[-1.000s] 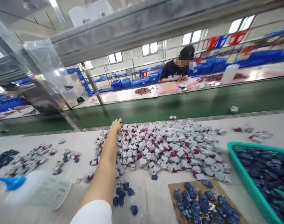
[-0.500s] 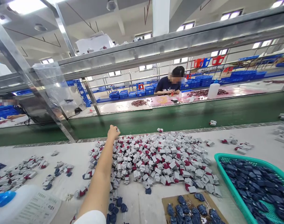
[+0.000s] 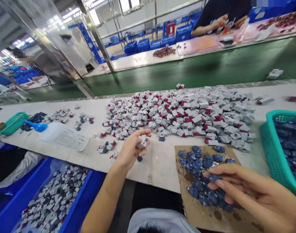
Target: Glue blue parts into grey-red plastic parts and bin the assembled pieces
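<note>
My left hand (image 3: 133, 147) is closed on a small light-grey plastic part (image 3: 142, 141), held just in front of the pile. Between thumb and fingers, my right hand (image 3: 245, 191) pinches a dark blue plastic piece (image 3: 214, 177). It hovers over a brown cardboard sheet (image 3: 225, 220), where several more dark blue pieces (image 3: 199, 187) lie among wet-looking spots. Behind both hands spreads a large pile of grey parts with dark red bits (image 3: 187, 111) on the pale worktable (image 3: 160, 165).
A green basket (image 3: 269, 145) of dark blue pieces stands at the right. A white bottle with a blue nozzle (image 3: 62, 136) lies left. Below it sits a blue bin (image 3: 85, 194) of grey parts. Beyond runs a green belt (image 3: 148, 77); a co-worker's hand (image 3: 221, 22) is across it.
My left hand has come back from the far side of the pile toward me, holding the grey part. My right hand has come into view with a blue piece. The view has tilted down.
</note>
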Available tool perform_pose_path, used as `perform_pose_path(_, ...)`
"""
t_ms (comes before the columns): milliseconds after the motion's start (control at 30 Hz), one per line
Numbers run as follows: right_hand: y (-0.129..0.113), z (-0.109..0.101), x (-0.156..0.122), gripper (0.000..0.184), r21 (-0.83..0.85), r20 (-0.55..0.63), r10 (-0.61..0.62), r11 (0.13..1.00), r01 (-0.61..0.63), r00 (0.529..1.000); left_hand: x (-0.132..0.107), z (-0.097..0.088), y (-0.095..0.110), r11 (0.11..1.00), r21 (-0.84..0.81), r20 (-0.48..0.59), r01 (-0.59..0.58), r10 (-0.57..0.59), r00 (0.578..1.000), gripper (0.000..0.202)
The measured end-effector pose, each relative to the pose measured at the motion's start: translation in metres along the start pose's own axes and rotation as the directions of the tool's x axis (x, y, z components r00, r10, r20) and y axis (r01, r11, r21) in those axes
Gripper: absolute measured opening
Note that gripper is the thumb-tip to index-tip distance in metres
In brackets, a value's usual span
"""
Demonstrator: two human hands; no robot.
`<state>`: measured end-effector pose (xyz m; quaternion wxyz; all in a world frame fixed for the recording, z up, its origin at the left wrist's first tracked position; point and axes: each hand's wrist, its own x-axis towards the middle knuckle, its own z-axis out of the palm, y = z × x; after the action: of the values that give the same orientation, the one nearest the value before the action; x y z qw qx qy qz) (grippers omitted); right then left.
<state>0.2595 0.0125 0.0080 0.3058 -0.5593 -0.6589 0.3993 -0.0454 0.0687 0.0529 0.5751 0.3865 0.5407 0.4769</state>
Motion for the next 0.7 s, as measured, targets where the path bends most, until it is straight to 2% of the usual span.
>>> perform_pose_path(67,-0.013,0.000,0.005,0.055,0.017,0.073,-0.041,0.999,0.039,0.997,-0.025,0.008,-0.016,0.983,-0.158,0.030,0.089,-0.086,0.996,0.046)
perform_pose_path(133,-0.020,0.001,0.007,0.053,-0.039,0.028,-0.095,0.995,0.096,0.995,-0.038,0.016,-0.032,0.938,-0.281,0.076,0.205,-0.191,0.979,0.056)
perform_pose_path(200,-0.021,0.001,0.004,0.052,-0.119,-0.008,-0.129,0.985,0.127,0.992,-0.044,0.025,-0.043,0.890,-0.350,0.090,0.291,-0.277,0.957,0.061)
perform_pose_path(267,-0.017,0.001,0.000,0.049,-0.190,-0.028,-0.154,0.971,0.146,0.988,-0.044,0.034,-0.050,0.865,-0.395,0.072,0.311,-0.308,0.949,0.062)
perform_pose_path(367,-0.010,-0.003,-0.008,0.039,-0.278,0.010,-0.194,0.942,0.189,0.981,-0.040,0.044,-0.053,0.880,-0.388,0.088,0.273,-0.260,0.962,0.061)
perform_pose_path(433,-0.007,-0.006,-0.011,0.032,-0.323,0.100,-0.156,0.929,0.180,0.983,-0.038,0.048,-0.055,0.901,-0.351,0.140,0.254,-0.218,0.966,0.058)
perform_pose_path(533,-0.006,-0.010,-0.012,0.025,-0.373,0.194,-0.082,0.915,0.151,0.978,-0.037,0.051,-0.061,0.929,-0.315,0.161,0.196,-0.152,0.975,0.049)
perform_pose_path(700,-0.012,-0.011,-0.007,0.038,-0.419,0.255,-0.217,0.853,0.310,0.942,-0.038,0.051,-0.068,0.946,-0.282,0.156,0.157,-0.116,0.981,0.040)
